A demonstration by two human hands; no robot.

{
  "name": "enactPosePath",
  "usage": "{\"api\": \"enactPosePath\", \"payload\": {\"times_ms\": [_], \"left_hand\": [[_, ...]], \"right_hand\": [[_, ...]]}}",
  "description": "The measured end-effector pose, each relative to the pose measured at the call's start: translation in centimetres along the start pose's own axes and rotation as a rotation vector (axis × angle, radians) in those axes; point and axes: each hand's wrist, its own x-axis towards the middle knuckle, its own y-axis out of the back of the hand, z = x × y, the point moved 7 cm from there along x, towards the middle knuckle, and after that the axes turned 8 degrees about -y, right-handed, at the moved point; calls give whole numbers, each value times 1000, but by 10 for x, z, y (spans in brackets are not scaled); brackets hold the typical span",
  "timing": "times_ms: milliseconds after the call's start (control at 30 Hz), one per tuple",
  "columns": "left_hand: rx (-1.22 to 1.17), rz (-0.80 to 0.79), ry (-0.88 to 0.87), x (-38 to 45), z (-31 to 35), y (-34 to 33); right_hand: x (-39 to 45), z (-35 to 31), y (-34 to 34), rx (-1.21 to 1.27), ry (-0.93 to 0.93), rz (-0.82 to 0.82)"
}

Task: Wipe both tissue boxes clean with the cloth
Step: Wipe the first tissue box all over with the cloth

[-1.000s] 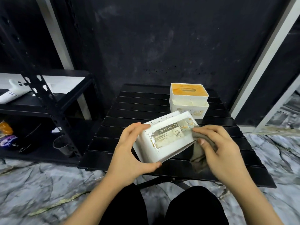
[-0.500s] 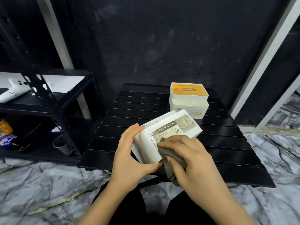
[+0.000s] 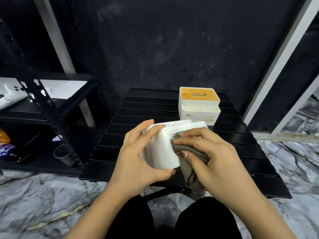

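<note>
Left hand (image 3: 138,157) grips the near tissue box (image 3: 162,149) above the counter (image 3: 138,107); right hand (image 3: 212,159) fingers curl round the cloth (image 3: 189,171), apparently pressing it against the box.

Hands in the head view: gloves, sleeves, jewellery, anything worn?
Nothing worn. The left hand and right hand are bare, with no gloves, rings or watch visible. Both forearms are bare as far as the frame edge, no sleeves. Fingernails are short and look unpainted.

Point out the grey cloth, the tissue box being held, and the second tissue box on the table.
grey cloth (image 3: 189,171): head view, hanging part.
held tissue box (image 3: 160,150): head view, white end face.
second tissue box (image 3: 197,95): head view, orange lid.
</note>
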Motion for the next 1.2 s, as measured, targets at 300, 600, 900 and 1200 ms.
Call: {"api": "enactPosePath", "payload": {"times_ms": [300, 600, 900, 1200], "left_hand": [[5, -53, -16, 10, 7, -2], [35, -122, -50, 12, 17, -9], [67, -152, -94, 21, 26, -19], [49, -168, -102, 20, 26, -17]], "right_hand": [[-11, 1, 9, -173, 85, 29], [-5, -1, 14, -219, 106, 107], [10, 4, 26, -197, 50, 193], [8, 1, 21, -204, 63, 169]]}}
